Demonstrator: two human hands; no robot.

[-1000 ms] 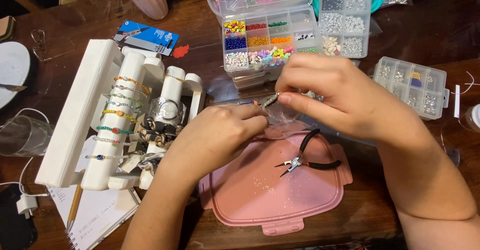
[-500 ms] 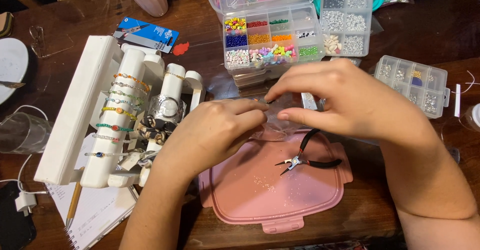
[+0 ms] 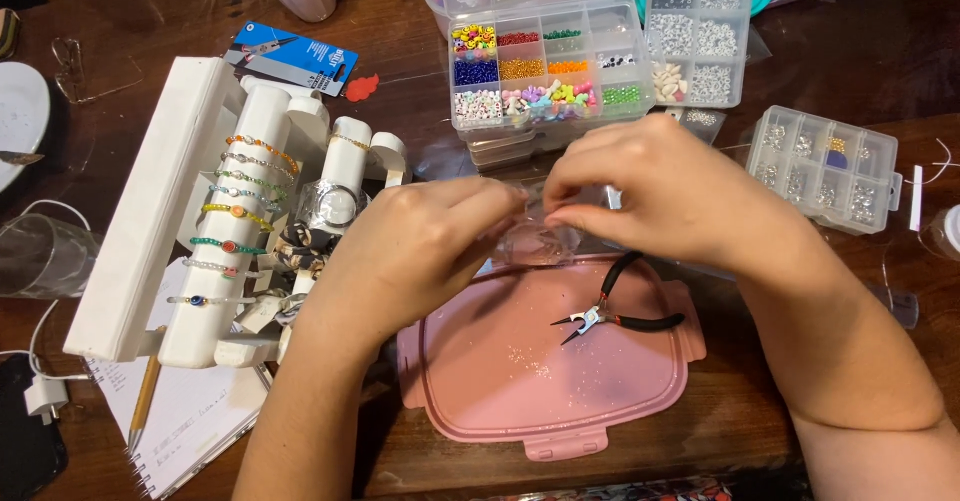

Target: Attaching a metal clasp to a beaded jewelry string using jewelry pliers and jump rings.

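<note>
Both hands have drawn closer together over the far edge of the pink plastic lid (image 3: 520, 361) on the dark wooden desk (image 3: 860, 51). A second ago they worked a small metal piece; now the left hand (image 3: 420, 246) and right hand (image 3: 665, 196) each have their grip pinched shut on a small clear plastic bag (image 3: 538, 236) stretched between them. The black-handled pliers (image 3: 615, 316) lie untouched on the lid, so the work appears to have shifted from tool to bag.

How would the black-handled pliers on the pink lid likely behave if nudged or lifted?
The pliers look metal-jawed, so probably stiff and fairly heavy for their size. Lying flat on the smooth pink lid, they would likely slide, not roll. The splayed handles may swing when lifted.
</note>
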